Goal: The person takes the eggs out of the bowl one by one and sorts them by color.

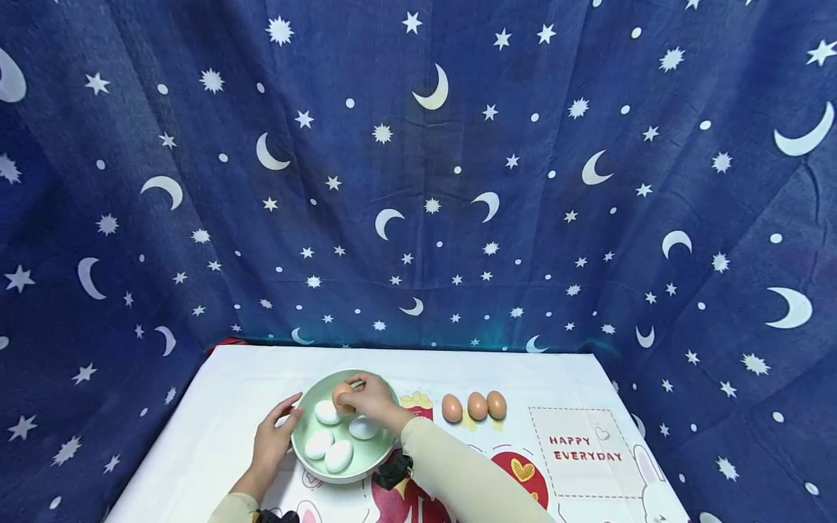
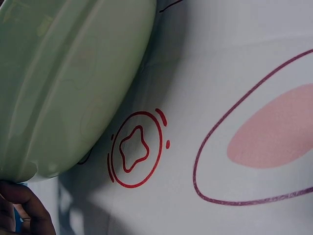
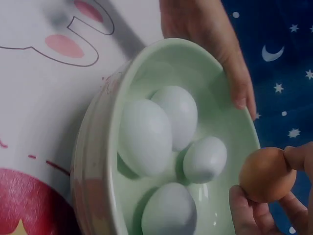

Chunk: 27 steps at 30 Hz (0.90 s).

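A pale green bowl [image 1: 349,476] stands on the table with several white eggs [image 1: 338,456] inside. My left hand [image 1: 271,439] holds the bowl at its left side, thumb at the rim; its curled fingers [image 2: 29,205] show beside the bowl wall in the left wrist view. Over the far part of the bowl, my right hand [image 1: 373,398] pinches a brown egg [image 3: 267,175] between thumb and fingertips. In the right wrist view that egg is near the rim, apart from the white eggs. Three more brown eggs [image 1: 477,406] lie in a row right of the bowl.
A white printed cloth [image 1: 582,450] with red drawings and lettering covers the table. Behind and at both sides hangs a dark blue curtain [image 1: 405,240] with moons and stars. My right forearm [image 1: 464,476] crosses the cloth in front of the loose eggs.
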Each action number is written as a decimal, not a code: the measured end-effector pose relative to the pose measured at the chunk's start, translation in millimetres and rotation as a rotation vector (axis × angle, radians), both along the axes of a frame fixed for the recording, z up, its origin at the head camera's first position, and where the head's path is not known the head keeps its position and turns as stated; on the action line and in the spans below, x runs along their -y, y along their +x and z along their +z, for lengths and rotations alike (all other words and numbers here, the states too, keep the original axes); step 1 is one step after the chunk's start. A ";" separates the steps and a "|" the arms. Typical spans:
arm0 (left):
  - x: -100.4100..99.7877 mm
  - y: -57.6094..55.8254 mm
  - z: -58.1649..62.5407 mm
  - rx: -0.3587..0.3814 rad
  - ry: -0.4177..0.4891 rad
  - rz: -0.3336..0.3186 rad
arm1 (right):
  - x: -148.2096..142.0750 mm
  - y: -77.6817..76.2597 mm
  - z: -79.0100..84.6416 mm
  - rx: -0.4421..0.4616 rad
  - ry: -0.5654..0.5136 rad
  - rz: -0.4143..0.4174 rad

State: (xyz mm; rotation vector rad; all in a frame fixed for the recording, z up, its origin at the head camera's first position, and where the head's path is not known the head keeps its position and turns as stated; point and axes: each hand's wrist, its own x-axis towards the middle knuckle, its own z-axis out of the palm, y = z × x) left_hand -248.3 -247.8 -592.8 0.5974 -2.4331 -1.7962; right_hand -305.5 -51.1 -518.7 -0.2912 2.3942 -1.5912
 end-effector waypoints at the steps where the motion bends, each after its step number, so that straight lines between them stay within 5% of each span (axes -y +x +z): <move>1: 0.1 0.0 0.1 -0.001 -0.002 -0.001 | -2.6 0.0 0.5 0.009 -0.011 -0.003; 16: 0.5 -0.7 -1.1 -0.031 0.005 0.006 | -49.5 8.7 4.6 0.172 -0.237 -0.057; 27: -1.5 -0.2 -0.3 -0.008 -0.003 0.013 | -76.3 20.2 5.2 0.178 -0.253 -0.068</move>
